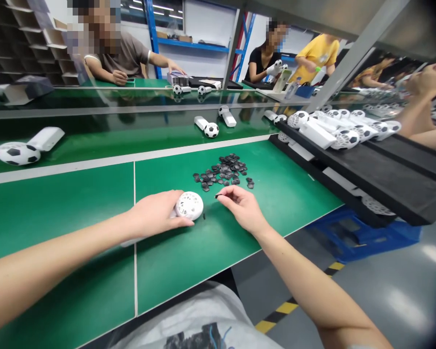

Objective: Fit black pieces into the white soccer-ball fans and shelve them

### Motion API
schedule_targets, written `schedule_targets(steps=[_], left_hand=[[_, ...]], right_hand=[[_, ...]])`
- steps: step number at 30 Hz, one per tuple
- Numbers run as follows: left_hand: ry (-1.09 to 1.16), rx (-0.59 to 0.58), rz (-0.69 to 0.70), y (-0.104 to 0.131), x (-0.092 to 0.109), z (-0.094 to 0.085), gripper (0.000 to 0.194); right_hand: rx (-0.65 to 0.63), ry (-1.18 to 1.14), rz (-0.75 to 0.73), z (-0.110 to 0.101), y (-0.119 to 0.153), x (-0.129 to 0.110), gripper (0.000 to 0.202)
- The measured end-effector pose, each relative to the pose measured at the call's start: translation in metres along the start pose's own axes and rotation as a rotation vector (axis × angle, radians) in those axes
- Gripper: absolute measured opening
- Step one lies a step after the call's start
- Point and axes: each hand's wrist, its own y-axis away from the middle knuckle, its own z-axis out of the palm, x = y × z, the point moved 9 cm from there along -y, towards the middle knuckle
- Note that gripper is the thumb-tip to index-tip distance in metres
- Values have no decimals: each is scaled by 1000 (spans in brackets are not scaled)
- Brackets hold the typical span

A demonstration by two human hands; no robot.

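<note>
My left hand (160, 212) is wrapped round a white football-shaped device (190, 206) with a perforated round head, held low over the green table. Part of its white handle shows beneath my wrist; the rest is covered by the hand. Between the thumb and forefinger of my right hand (240, 203) is a small black piece, pinched just right of the device and apart from it. A heap of loose black pieces (227, 169) lies beyond my right hand. One small dark piece (204, 216) is on the table beside the round head.
Black trays (392, 179) stacked with white football-headed devices (343, 128) stand at the right. Behind the pale table edge runs a glossy green conveyor (138, 131) carrying several such devices (211, 129). People work across it. A blue stool (378, 242) stands below the trays.
</note>
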Motion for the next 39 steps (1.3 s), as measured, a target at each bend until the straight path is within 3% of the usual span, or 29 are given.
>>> schedule_targets(steps=[2, 5, 10, 14, 17, 20, 26, 28, 29, 32, 34, 36, 39], left_hand=[[85, 31, -64, 0, -8, 4, 64], [118, 89, -24, -3, -7, 5, 70], [158, 133, 48, -4, -2, 2, 61], [204, 145, 80, -1, 4, -1, 47], [208, 151, 66, -1, 3, -1, 50], [210, 147, 39, -1, 0, 0, 54], [189, 116, -2, -3, -4, 3, 56], [126, 102, 1, -3, -10, 4, 58], [93, 102, 16, -3, -13, 3, 59], [19, 143, 88, -3, -27, -2, 61], [-19, 180, 117, -3, -36, -7, 62], [-54, 200, 128, -4, -41, -9, 63], [-72, 199, 150, -4, -39, -9, 65]], right_hand=[[-59, 56, -79, 10, 3, -16, 8], [-144, 163, -214, 29, 9, -37, 5], [-208, 281, -294, 49, 7, -46, 8], [-229, 265, -279, 55, 4, -45, 12], [-231, 188, -183, 55, 1, -35, 21], [-239, 83, -65, 56, -1, -20, 42], [-277, 32, -73, 60, -7, -19, 52], [-303, 33, -46, 48, -15, -14, 42], [-258, 65, -32, 33, -20, -10, 33], [118, 384, 26, -47, -31, 7, 13], [264, 639, 101, -90, -29, 21, 9], [280, 729, 158, -111, -26, 36, 10], [259, 736, 195, -118, -24, 53, 14]])
